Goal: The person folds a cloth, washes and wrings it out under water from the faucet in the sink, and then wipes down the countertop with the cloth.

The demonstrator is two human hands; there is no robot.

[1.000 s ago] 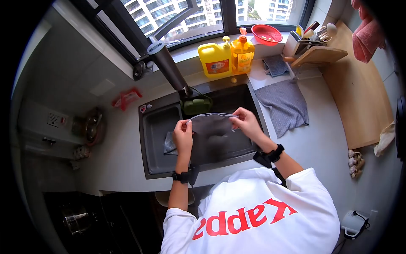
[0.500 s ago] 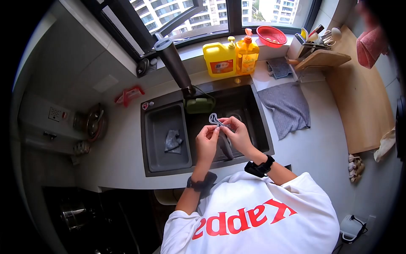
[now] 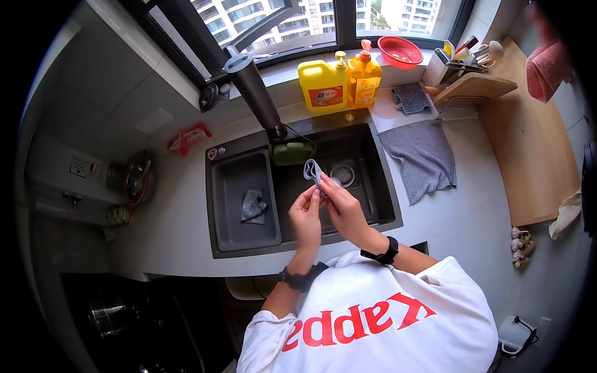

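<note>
A small grey cloth [image 3: 313, 171], folded into a narrow bundle, is held up over the double sink [image 3: 278, 246]. My left hand [image 3: 305, 214] pinches its lower part. My right hand [image 3: 344, 208] grips it from the other side, with the fingertips of both hands meeting. Most of the cloth's lower part is hidden by the fingers. Beyond the hands a green caddy [image 3: 291, 153] hangs by the faucet [image 3: 255, 96]. Another crumpled grey cloth [image 3: 254, 207] lies in the left basin.
A yellow jug [image 3: 322, 87] and an orange soap bottle [image 3: 364, 81] stand behind the sink. To the right lie a grey towel [image 3: 423, 155], a cutting board [image 3: 528, 149] and garlic [image 3: 521, 247]. A red basket [image 3: 400, 52] sits on the sill.
The grey cloth was spread wide between both hands; it is now folded into a small bundle. My hands have come together, and the right one has shifted its grip over the cloth.
</note>
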